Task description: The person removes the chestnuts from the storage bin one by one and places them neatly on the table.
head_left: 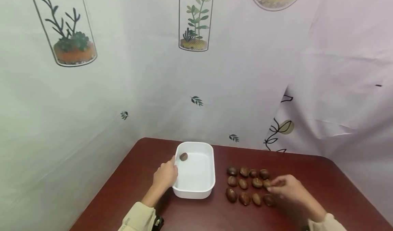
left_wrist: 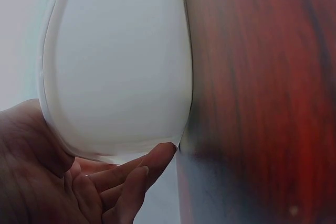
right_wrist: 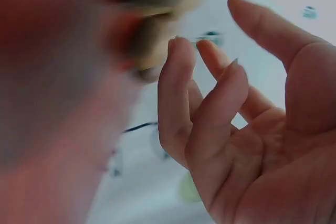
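My left hand (head_left: 166,175) grips the left side of a white rectangular tray (head_left: 193,194). In the left wrist view its fingertips (left_wrist: 163,156) press the tray's outer wall low down, while the palm meets the rim. Inside the tray, near the far left corner, lies one brown chestnut (head_left: 183,156). To the right, several brown chestnuts (head_left: 244,198) are laid out in three rows. My right hand (head_left: 288,189) hovers at the right end of these rows, close by a chestnut (head_left: 266,184) in the middle row. Its fingers are loosely bent, with a gap between thumb and fingertips and nothing held.
Everything stands on a dark red wooden table (head_left: 239,220) with rounded far corners. Behind and beside it hangs a pale cloth backdrop (head_left: 159,87) printed with plants in jars and small leaves. The tray sits left of the chestnut rows, with a strip of tabletop between them.
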`<action>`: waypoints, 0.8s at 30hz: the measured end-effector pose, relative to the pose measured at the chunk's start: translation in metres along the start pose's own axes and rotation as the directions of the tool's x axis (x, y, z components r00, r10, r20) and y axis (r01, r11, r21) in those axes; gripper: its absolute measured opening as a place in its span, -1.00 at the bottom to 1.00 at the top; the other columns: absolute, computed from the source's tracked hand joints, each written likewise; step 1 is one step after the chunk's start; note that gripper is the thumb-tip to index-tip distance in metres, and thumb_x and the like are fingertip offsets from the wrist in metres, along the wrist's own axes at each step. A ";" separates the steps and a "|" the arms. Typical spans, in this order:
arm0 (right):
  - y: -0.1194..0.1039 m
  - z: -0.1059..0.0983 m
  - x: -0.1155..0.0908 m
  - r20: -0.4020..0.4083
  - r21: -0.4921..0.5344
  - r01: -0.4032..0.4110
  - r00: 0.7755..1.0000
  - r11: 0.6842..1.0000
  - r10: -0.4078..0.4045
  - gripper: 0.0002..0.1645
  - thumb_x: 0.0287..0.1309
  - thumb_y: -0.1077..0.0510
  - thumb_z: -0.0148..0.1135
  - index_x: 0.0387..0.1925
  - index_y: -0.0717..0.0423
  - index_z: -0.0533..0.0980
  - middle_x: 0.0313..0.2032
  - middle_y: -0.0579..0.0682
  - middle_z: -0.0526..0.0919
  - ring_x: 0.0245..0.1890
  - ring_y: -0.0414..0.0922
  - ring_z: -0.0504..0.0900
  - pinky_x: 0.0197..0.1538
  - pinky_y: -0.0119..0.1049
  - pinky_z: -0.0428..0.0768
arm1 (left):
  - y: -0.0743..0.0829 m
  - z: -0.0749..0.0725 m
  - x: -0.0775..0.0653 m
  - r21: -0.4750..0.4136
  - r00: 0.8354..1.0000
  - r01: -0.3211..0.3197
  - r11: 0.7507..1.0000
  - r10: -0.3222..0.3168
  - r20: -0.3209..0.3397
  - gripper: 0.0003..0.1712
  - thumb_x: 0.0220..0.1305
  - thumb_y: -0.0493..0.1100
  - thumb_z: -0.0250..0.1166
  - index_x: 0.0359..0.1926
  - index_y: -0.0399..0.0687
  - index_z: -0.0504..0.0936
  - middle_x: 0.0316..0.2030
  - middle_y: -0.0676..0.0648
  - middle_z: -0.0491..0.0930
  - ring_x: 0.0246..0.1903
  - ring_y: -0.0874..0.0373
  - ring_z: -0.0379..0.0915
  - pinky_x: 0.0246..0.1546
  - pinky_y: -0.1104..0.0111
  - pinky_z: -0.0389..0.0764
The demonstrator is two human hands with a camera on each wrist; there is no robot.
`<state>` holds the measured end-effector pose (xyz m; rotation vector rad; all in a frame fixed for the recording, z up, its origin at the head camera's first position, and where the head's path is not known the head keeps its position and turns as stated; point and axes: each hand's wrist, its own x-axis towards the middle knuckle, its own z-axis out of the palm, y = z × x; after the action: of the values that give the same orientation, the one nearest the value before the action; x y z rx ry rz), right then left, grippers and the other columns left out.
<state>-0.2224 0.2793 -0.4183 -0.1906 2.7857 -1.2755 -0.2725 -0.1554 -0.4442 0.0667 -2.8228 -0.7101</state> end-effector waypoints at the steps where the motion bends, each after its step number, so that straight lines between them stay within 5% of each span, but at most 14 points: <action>1: -0.012 0.004 0.006 -0.003 0.014 0.019 1.000 1.000 -0.019 -0.72 0.08 0.12 0.45 -0.27 0.27 0.66 -0.55 -0.01 0.63 -0.64 -0.18 0.53 -0.58 -0.30 0.51 | -0.003 -0.002 -0.001 0.005 1.000 0.004 1.000 -0.004 0.000 -0.44 0.39 -0.15 0.10 0.37 -0.18 0.42 0.03 -0.34 0.62 -0.19 -0.29 0.62 -0.31 -0.13 0.57; 6: -0.082 0.028 0.041 0.085 0.139 0.120 0.988 0.983 -0.132 -0.63 0.19 0.18 0.36 -0.07 0.41 0.60 -0.44 0.10 0.68 -0.58 -0.17 0.56 -0.54 -0.31 0.54 | -0.010 -0.008 0.001 0.000 1.000 0.008 1.000 -0.008 -0.003 -0.44 0.38 -0.16 0.09 0.37 -0.20 0.41 0.03 -0.35 0.62 -0.21 -0.28 0.63 -0.33 -0.14 0.57; 14: -0.179 0.080 0.099 0.182 0.260 0.048 0.978 0.964 -0.098 -0.62 0.28 0.18 0.25 0.05 0.34 0.56 -0.17 0.13 0.73 -0.29 -0.03 0.73 -0.29 -0.14 0.69 | -0.003 0.000 0.002 -0.004 1.000 0.013 1.000 -0.013 -0.001 -0.44 0.38 -0.15 0.10 0.38 -0.16 0.41 0.04 -0.34 0.62 -0.18 -0.29 0.62 -0.29 -0.16 0.56; 18: -0.201 0.109 0.123 0.214 0.330 -0.015 0.975 0.944 -0.060 -0.57 0.28 0.18 0.21 0.09 0.37 0.52 -0.03 0.24 0.68 -0.17 0.05 0.73 -0.16 -0.11 0.68 | 0.000 0.003 0.002 -0.005 1.000 0.010 1.000 -0.010 0.010 -0.44 0.39 -0.14 0.09 0.38 -0.15 0.42 0.03 -0.34 0.63 -0.20 -0.27 0.63 -0.32 -0.13 0.57; 24: -0.200 0.157 0.154 0.262 0.437 -0.142 0.965 0.888 0.025 -0.50 0.21 0.20 0.23 0.13 0.41 0.47 0.07 0.40 0.56 0.00 0.21 0.65 -0.09 -0.13 0.67 | 0.002 0.004 0.000 -0.005 1.000 0.014 1.000 -0.014 0.008 -0.45 0.39 -0.14 0.10 0.36 -0.16 0.44 0.00 -0.33 0.64 -0.22 -0.27 0.63 -0.33 -0.12 0.57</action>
<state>-0.3402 0.0098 -0.3712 -0.1813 2.1903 -1.6990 -0.2739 -0.1521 -0.4469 0.0826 -2.8304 -0.7215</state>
